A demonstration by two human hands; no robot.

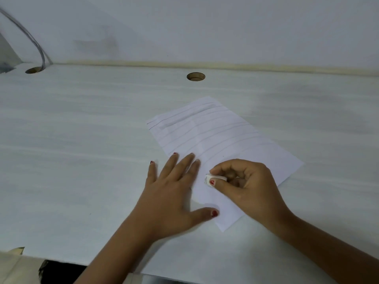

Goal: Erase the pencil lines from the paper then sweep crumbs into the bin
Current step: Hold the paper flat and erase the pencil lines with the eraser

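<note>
White table (82,140): a sheet of paper (225,144) lies flat just toward 3 o'clock of centre, skewed, far end pointing to 11 o'clock, with pencil lines (205,132) across its far half. Left hand (170,193) at 6 o'clock, fingers spread straight, pressed flat on the sheet's left edge; right hand (246,187) at 5 o'clock pinches a small white eraser (215,178) over the paper, just beside the left fingertips. Round hole (195,76) at 12 o'clock near the wall (205,27); second hole (33,70) at 10 o'clock, a grey cable (30,37) dropping into it.
</note>
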